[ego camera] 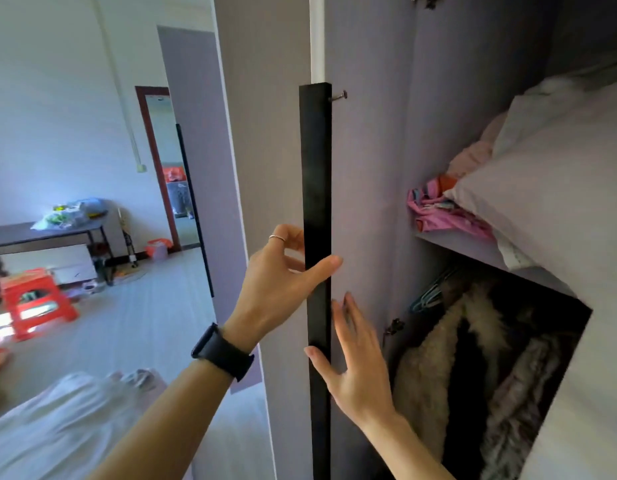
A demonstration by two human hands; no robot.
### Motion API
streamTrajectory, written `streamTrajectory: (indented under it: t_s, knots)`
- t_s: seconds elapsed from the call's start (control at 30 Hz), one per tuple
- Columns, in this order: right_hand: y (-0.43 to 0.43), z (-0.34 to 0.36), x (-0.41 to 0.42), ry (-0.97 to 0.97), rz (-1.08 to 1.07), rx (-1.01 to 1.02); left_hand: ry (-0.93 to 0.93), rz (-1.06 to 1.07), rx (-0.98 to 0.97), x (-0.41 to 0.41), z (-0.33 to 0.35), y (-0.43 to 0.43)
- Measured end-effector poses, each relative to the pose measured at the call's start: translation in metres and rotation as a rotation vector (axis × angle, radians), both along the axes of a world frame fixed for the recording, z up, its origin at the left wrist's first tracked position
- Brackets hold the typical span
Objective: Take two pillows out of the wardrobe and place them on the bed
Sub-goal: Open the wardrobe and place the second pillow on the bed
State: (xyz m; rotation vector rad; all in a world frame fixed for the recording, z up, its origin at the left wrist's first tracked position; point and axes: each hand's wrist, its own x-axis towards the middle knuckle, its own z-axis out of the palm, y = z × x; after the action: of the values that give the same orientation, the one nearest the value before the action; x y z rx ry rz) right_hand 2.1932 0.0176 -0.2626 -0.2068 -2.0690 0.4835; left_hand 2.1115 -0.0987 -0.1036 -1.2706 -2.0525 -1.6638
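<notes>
On my feed the left hand [279, 282] grips the black handle [315, 168] of the wardrobe door [366, 168]. Its thumb lies across the front of the bar and its fingers curl round behind it. A ring [276, 238] sits on one finger and a dark watch [224, 351] on the wrist. The right hand [355, 368] is lower down with its fingers spread and straight and holds nothing. Its thumb tip is at the edge of the handle, and its palm faces the inner side of the door. I cannot tell whether the fingers touch the panel.

The door stands open. Inside, to the right, the pillows [549, 202] lie stacked on the upper shelf [473, 247], pale and bulky, and neither hand is near them. Folded pink clothes [438, 209] are tucked beside them at the left end of the shelf. Below the shelf hang furry coats [456, 358] and a few hangers [430, 296].

The bed [58, 427], covered in white bedding, fills the lower left corner of my view. Further back stand a red stool [33, 299], a dark table [40, 233] with bags on it, and a tall mirror [168, 161] against the wall.
</notes>
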Motion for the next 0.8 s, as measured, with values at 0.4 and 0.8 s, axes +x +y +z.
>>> streamTrajectory:
  t_s: [0.4, 0.8]
  knots:
    - [-0.026, -0.001, -0.100, -0.003, -0.071, 0.005, 0.078, 0.383, 0.032, -0.070, -0.002, -0.019]
    - [-0.025, 0.005, -0.094, 0.043, 0.008, -0.014, 0.122, 0.409, 0.088, -0.073, -0.024, -0.017]
